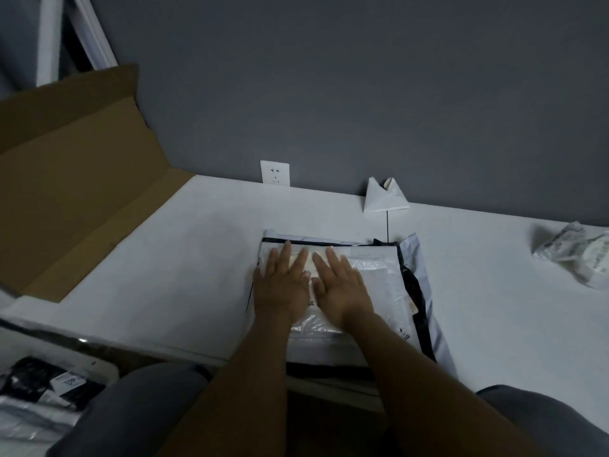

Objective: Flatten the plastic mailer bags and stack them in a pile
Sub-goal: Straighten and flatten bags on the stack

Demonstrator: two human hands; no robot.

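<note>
Left hand (280, 285) and right hand (339, 285) — fingers spread, palms flat at frame centre — press the top mailer bag (372, 291) onto the pile (425, 328), evidently to flatten it.

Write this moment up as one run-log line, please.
step: flattening | left hand: flat, pressing top mailer bag | right hand: flat, pressing same bag | pile: on white table | crumpled bag: far right, untouched

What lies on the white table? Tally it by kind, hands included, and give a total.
Pile of flattened mailer bags: 1, bags within uncountable
Hands: 2, left hand and right hand, pressing flat on it
Crumpled mailer bag: 1
Folded white piece: 1
Cardboard box: 1
Total: 6
</note>
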